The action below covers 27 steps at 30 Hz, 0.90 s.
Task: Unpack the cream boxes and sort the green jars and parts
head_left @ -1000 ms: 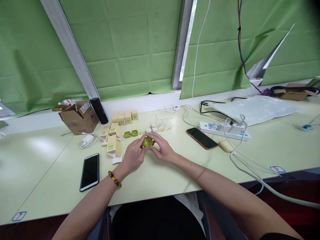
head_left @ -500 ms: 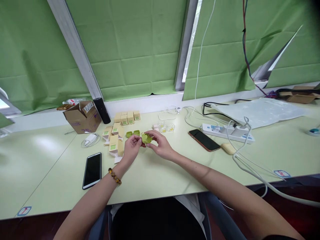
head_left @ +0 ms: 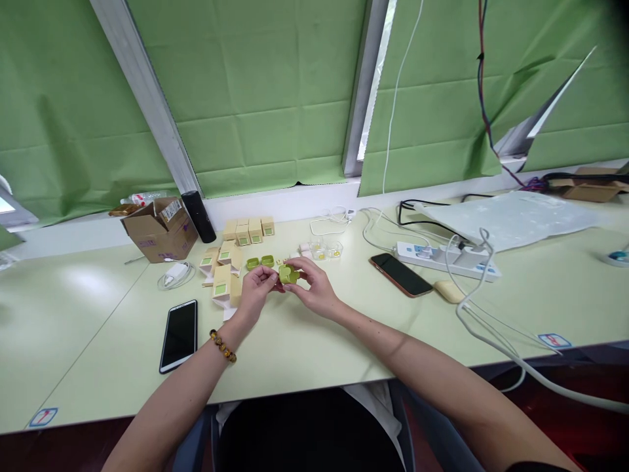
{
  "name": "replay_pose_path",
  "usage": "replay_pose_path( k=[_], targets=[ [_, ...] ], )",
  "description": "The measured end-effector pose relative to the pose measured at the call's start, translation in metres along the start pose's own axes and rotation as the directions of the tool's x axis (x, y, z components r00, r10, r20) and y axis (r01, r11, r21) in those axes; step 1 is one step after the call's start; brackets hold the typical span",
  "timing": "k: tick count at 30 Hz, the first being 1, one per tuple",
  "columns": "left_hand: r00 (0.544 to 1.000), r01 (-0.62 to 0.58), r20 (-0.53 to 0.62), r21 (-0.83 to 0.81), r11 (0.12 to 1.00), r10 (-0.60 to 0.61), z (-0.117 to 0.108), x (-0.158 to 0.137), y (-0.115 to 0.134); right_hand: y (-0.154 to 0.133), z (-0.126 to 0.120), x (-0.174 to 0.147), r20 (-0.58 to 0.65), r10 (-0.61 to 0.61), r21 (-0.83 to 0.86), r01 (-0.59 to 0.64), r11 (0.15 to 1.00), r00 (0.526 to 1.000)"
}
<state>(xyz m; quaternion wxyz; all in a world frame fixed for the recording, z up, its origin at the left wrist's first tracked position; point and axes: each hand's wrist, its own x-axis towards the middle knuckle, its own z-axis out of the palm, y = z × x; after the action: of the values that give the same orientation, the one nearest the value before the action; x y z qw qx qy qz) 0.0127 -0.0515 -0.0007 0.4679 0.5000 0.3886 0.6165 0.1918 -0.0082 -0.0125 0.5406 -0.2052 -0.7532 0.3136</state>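
Between my two hands is a small olive-green case (head_left: 289,275), its hollow side partly visible. My right hand (head_left: 317,290) is curved around it, fingers over the top and thumb along the lower edge. The fingers of my left hand (head_left: 256,292) are pinched at its left side, and the fingertips partly hide that edge. Just behind lies an open pair of green case halves (head_left: 260,262) on the table. To the left of my left hand stand small kraft boxes (head_left: 221,283) with green squares on them, some with white flaps folded out.
Clear plastic cups (head_left: 335,250) with yellow bits sit behind my hands, beside pale pink pieces (head_left: 304,250). Phones lie at left (head_left: 179,336) and right (head_left: 400,275). A white power strip (head_left: 448,260) with cables, a cardboard box (head_left: 161,231) and a black cylinder (head_left: 199,217) stand farther back.
The green case has turned slightly in my fingers, with both hands keeping their hold. The view has shifted a little.
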Motion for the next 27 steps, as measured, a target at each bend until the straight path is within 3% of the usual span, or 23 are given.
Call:
replay_pose_path(
  k=[17, 27],
  targets=[
    [1.000, 0.007, 0.021, 0.017, 1.000, -0.007, 0.0013, 0.0008, -0.0077, 0.0056, -0.0006, -0.0077, -0.010, -0.055, -0.093, 0.054, 0.994, 0.998],
    [0.998, 0.055, 0.035, -0.105, 0.993, -0.051, 0.0021, -0.0008, -0.0045, 0.0068, -0.0003, -0.0077, -0.005, -0.058, -0.073, 0.057, 0.996, 0.998]
  ],
)
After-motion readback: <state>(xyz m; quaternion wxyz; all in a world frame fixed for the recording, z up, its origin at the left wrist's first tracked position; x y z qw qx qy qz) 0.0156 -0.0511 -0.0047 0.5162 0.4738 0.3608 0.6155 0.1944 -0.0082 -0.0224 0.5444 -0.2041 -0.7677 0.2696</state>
